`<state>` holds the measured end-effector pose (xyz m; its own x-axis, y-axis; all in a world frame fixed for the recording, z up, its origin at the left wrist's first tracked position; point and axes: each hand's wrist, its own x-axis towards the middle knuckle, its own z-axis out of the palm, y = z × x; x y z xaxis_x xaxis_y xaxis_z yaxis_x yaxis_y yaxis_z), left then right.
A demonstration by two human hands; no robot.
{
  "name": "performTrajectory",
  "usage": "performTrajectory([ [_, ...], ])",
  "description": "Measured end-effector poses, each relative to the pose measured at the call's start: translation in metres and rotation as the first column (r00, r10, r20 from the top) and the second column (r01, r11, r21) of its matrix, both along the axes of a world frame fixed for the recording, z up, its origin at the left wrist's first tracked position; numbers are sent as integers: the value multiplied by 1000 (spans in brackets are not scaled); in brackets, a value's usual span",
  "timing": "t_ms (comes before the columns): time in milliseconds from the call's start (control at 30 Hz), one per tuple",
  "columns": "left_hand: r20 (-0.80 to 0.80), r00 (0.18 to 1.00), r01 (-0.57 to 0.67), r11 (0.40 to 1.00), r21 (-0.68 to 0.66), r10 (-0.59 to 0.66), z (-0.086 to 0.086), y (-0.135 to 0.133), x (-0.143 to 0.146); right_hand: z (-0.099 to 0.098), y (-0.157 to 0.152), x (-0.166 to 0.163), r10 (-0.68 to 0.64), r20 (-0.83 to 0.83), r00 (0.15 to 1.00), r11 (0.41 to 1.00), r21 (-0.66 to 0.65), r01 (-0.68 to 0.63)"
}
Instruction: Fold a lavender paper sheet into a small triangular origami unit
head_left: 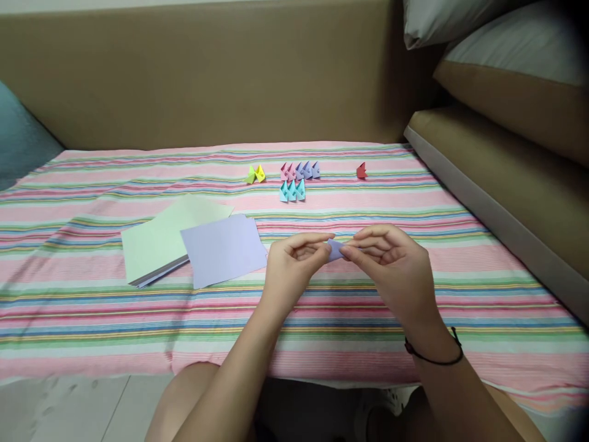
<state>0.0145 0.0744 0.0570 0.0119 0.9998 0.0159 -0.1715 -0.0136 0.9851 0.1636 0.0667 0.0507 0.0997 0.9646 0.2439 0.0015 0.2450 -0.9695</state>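
A small folded piece of lavender paper [334, 250] is pinched between both my hands, raised over the striped cloth. My left hand [297, 261] grips its left side between thumb and fingers. On the opposite side, the thumb and forefinger of my right hand [391, 258] close on the paper, and the other fingers curl behind. Left of my hands lie lavender sheets [225, 250], beside and partly over a stack topped with pale green paper [161, 236]. The paper's folds are partly hidden by my thumbs.
Beyond my hands stand small folded paper pieces: yellow ones [256, 174], a row of pink and lavender ones [300, 170], turquoise ones [292, 191] and a red one [361, 170]. The striped cloth [350, 331] ends at a sofa back [221, 73]. Cushions [515, 80] are stacked at right.
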Motion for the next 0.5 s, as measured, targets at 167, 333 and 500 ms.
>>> performTrajectory([
  [167,-4,998,66,993,-99,-67,-1,4,-6,3,2,7,119,4,993,987,-108,-118],
  [333,112,993,61,967,-247,-34,-4,4,-6,2,4,8,158,-106,982,953,-245,-179],
  [500,164,986,16,982,-189,15,-6,4,-6,1,5,6,186,-232,955,896,-358,-262],
])
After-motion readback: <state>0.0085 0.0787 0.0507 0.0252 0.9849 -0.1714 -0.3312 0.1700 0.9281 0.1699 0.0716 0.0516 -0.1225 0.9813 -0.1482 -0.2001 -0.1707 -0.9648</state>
